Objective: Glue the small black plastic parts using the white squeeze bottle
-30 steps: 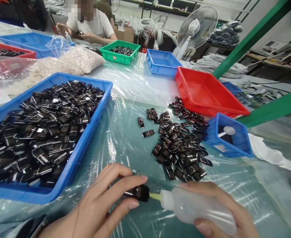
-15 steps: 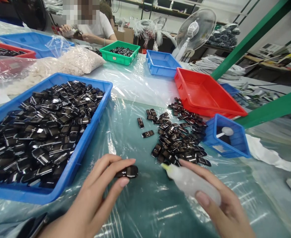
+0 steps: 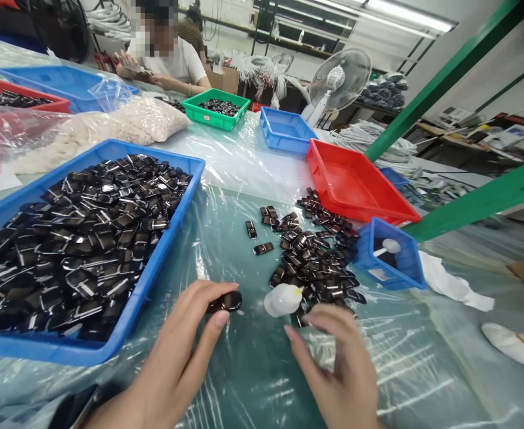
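A table (image 3: 230, 238) under clear plastic sheeting carries it all. On its left sits a big blue tray (image 3: 170, 247) heaped with black parts; at the far right, a red tray (image 3: 360, 185), tilted; farther back, a green tray (image 3: 215, 118) with more small black pieces. A loose pile (image 3: 315, 262) spreads in front of the red tray, and a blue bin (image 3: 389, 265) holding a white scoop (image 3: 391, 246) touches its right side. The two hands are well apart. The left hand (image 3: 179, 333) pinches one part between thumb and fingers; the right hand (image 3: 345, 363) has thumb and fingers parted, near the pile's edge, contact unclear. Between the hands is a white bottle (image 3: 282, 300), its yellow tip towards the pile; whether it stands quite upright cannot be told. Smallest, the pinched black part (image 3: 231, 301) sticks out past the left fingertips.
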